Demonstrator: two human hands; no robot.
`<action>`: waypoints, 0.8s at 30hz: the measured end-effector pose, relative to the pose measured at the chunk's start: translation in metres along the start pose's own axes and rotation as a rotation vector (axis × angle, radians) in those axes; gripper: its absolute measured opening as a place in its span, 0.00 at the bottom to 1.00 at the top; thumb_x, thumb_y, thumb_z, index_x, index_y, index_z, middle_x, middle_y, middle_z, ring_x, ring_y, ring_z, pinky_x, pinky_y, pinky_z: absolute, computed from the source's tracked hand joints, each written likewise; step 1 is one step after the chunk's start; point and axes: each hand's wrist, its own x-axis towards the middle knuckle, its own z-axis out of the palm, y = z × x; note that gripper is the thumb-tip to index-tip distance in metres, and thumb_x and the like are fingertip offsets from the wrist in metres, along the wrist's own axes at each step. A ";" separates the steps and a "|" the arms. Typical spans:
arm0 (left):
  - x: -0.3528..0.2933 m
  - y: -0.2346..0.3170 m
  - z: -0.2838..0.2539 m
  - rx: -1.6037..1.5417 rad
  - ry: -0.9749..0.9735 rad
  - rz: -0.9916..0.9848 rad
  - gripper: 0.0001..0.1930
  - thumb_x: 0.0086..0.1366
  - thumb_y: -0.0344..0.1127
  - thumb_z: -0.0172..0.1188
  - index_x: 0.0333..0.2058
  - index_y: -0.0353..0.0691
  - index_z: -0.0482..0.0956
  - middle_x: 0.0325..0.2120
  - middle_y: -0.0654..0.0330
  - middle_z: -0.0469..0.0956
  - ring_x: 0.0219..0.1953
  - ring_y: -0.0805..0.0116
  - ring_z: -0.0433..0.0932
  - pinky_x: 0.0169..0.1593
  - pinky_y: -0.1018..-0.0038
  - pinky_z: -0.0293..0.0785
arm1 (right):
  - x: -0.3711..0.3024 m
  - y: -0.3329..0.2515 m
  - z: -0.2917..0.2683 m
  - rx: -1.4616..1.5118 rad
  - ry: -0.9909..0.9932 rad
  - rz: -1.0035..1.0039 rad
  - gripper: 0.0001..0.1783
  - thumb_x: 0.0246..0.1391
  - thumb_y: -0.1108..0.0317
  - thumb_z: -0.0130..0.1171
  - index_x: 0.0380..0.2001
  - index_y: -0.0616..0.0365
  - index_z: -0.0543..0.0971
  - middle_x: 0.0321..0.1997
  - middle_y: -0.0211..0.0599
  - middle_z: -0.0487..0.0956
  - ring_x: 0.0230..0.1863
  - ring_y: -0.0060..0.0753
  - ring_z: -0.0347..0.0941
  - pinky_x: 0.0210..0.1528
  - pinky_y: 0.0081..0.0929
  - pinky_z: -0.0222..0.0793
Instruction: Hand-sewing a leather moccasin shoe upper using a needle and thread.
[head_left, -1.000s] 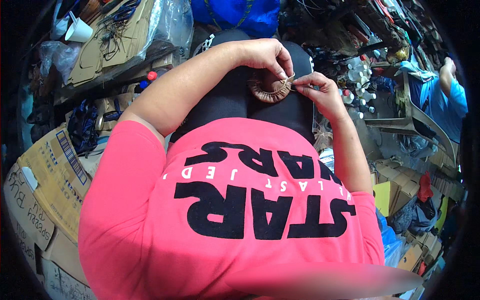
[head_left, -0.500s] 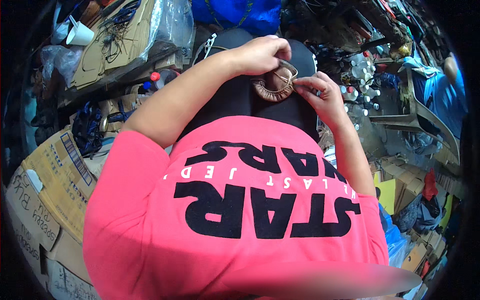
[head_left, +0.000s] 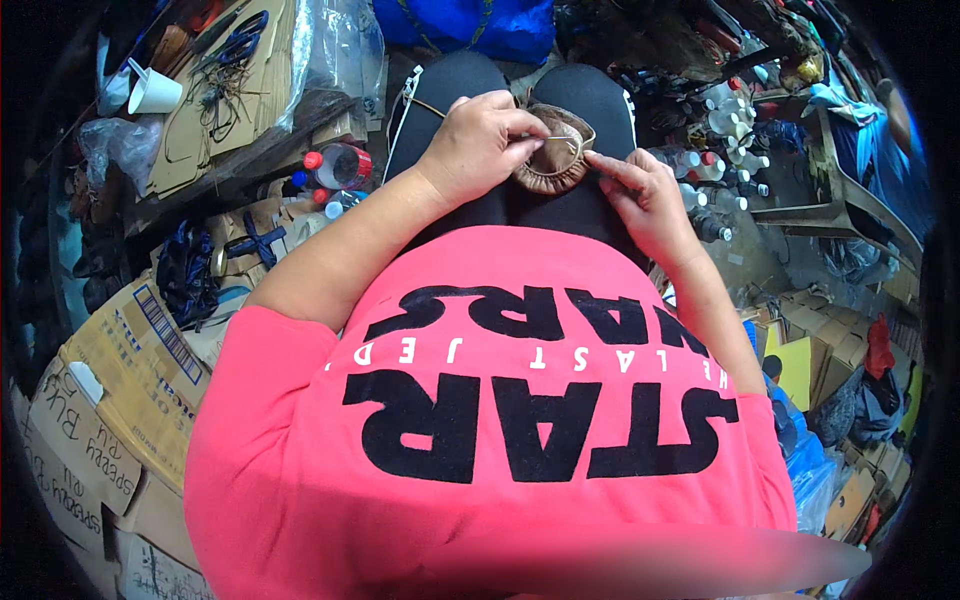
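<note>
The step in hand looks like stitching: working a pale strand [head_left: 561,137] through the gathered edge of the brown piece [head_left: 550,181]. The piece lies over the dark-clad legs [head_left: 596,92], mostly toward the right thigh, its puckered rim facing the body. The left hand [head_left: 482,140] pinches the strand between thumb and fingers at the left of the piece's opening. The right hand [head_left: 652,196] has its index fingertip at the rim's right side; at this scale I cannot tell whether it grips the leather or only steadies it.

The next move would seem to call for an even pull on the strand while the right hand keeps the rim from shifting.

Half a second ago the left hand was curled above the piece's far edge; now it sits lower and further left, with the strand stretched across the opening. The right hand has stayed by the rim.
</note>
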 end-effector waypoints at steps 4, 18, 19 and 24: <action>0.007 -0.001 0.001 -0.279 -0.041 0.021 0.09 0.51 0.27 0.65 0.32 0.49 0.84 0.20 0.63 0.67 0.25 0.69 0.68 0.31 0.75 0.66 | 0.009 0.020 -0.005 0.454 -0.164 0.279 0.21 0.44 0.82 0.54 0.40 0.48 0.82 0.26 0.33 0.70 0.35 0.26 0.70 0.40 0.22 0.67; 0.009 -0.006 0.010 -0.191 -0.142 -0.037 0.09 0.52 0.27 0.64 0.33 0.48 0.85 0.20 0.63 0.66 0.25 0.70 0.67 0.31 0.75 0.65 | 0.025 0.043 -0.005 0.531 -0.263 0.143 0.21 0.43 0.84 0.52 0.38 0.48 0.83 0.26 0.28 0.69 0.33 0.26 0.65 0.42 0.20 0.63; 0.010 -0.007 0.012 -0.192 -0.143 -0.035 0.09 0.52 0.27 0.64 0.33 0.48 0.85 0.20 0.63 0.66 0.25 0.70 0.67 0.31 0.75 0.65 | 0.025 0.046 -0.004 0.600 -0.280 0.148 0.20 0.44 0.83 0.54 0.39 0.49 0.83 0.25 0.27 0.68 0.33 0.25 0.65 0.42 0.19 0.63; 0.031 -0.022 0.016 -0.308 -0.320 -0.046 0.09 0.51 0.26 0.64 0.32 0.45 0.84 0.21 0.64 0.69 0.27 0.71 0.69 0.33 0.77 0.66 | 0.034 0.049 -0.004 0.689 -0.342 0.190 0.18 0.47 0.83 0.55 0.40 0.53 0.83 0.27 0.24 0.66 0.34 0.20 0.63 0.41 0.15 0.62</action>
